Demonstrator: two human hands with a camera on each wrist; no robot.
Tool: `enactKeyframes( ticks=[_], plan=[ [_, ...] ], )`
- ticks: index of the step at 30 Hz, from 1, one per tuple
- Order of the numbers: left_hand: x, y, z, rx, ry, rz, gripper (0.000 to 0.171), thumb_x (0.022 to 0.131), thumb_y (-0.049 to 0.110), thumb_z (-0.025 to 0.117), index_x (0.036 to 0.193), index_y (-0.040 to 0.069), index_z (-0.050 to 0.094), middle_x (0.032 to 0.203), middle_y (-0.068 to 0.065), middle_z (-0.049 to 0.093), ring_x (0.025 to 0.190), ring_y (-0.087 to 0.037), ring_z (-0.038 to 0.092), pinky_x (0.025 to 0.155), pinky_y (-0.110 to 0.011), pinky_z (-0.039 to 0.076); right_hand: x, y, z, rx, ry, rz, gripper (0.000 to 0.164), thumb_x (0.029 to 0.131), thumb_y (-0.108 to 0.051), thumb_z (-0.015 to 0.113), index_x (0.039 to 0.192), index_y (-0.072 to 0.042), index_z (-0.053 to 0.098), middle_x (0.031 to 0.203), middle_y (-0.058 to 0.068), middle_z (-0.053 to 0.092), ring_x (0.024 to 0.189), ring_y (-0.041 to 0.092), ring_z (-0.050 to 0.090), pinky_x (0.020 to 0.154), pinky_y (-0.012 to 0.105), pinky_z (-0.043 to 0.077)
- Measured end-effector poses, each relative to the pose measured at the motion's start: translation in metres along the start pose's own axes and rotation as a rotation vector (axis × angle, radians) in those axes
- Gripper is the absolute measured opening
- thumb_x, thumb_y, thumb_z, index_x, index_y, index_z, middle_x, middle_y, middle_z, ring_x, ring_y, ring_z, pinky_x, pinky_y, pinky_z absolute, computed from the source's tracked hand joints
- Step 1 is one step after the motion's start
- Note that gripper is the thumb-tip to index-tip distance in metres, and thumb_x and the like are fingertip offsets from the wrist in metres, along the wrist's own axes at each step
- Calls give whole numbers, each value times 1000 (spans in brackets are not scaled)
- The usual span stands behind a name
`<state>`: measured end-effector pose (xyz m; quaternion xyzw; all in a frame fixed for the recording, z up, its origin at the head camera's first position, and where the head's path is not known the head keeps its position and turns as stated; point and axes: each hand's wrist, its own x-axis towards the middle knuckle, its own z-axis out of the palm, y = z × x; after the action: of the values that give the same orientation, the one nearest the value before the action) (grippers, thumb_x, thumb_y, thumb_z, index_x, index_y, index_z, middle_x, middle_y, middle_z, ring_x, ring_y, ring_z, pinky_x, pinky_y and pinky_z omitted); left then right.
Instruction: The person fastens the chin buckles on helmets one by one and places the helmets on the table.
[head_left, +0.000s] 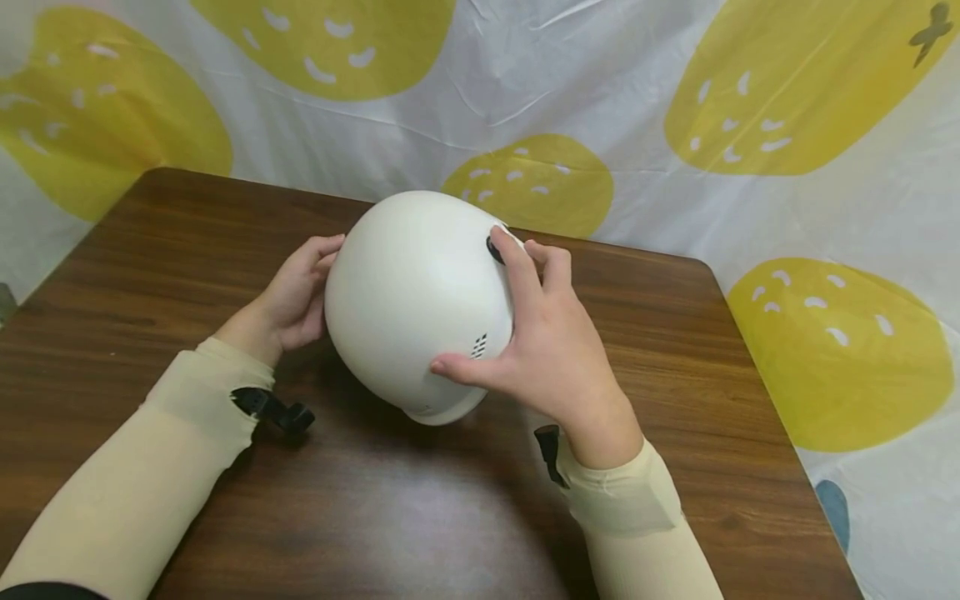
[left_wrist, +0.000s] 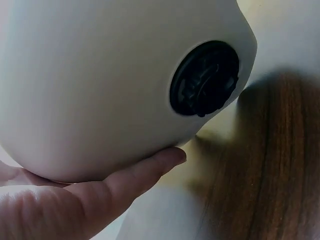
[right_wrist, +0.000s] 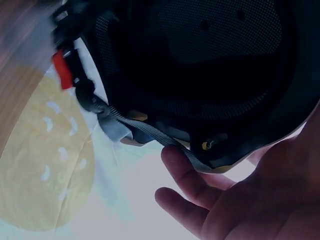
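Note:
A white helmet [head_left: 412,283] is held tilted above the table, its smooth shell toward me in the head view. My left hand [head_left: 281,292] holds its left side, fingers against the shell. Across the right side my right hand [head_left: 551,350] grips it, thumb on the shell near a small dark striped mark and fingers at the edge. The left wrist view shows a round black side fitting [left_wrist: 205,79]. Black lining [right_wrist: 200,75] fills the inside in the right wrist view, where a grey chin strap [right_wrist: 145,131] passes by my fingertips and a red buckle tab [right_wrist: 62,69] hangs.
The dark wooden table [head_left: 660,333] extends around and below the helmet. Behind it hangs a white cloth [head_left: 600,75] with yellow fruit shapes, close to the table's back edge. Black camera mounts [head_left: 277,411] sit on both wrists.

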<state>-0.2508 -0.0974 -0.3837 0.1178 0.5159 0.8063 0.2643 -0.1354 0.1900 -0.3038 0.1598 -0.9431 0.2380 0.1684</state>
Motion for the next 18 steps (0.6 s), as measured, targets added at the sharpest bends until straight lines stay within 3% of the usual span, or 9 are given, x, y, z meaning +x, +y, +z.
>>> enactKeyframes(
  ticks=[8,13,18],
  plan=[
    [-2,1,0,38,15,-29,49,108,62,44,126,19,61,118,-1,59,110,-19,54,92,-37,47,-3,-1,1,-18,2,0,132,57,-70,97,162,-23,33,149,20,37,110,41,61,98,54,53],
    [-1,0,-1,59,38,-30,49,108,62,43,126,20,60,118,0,57,110,-19,52,92,-37,45,-3,-2,1,-23,10,-13,132,56,-69,98,161,-20,33,149,22,37,115,43,60,99,56,52],
    [0,0,-1,57,49,-28,42,109,57,41,115,22,65,114,1,58,108,-18,51,93,-37,43,-3,-2,2,-41,26,-41,133,56,-68,98,160,-16,33,144,24,40,122,43,56,103,56,50]
  ],
)
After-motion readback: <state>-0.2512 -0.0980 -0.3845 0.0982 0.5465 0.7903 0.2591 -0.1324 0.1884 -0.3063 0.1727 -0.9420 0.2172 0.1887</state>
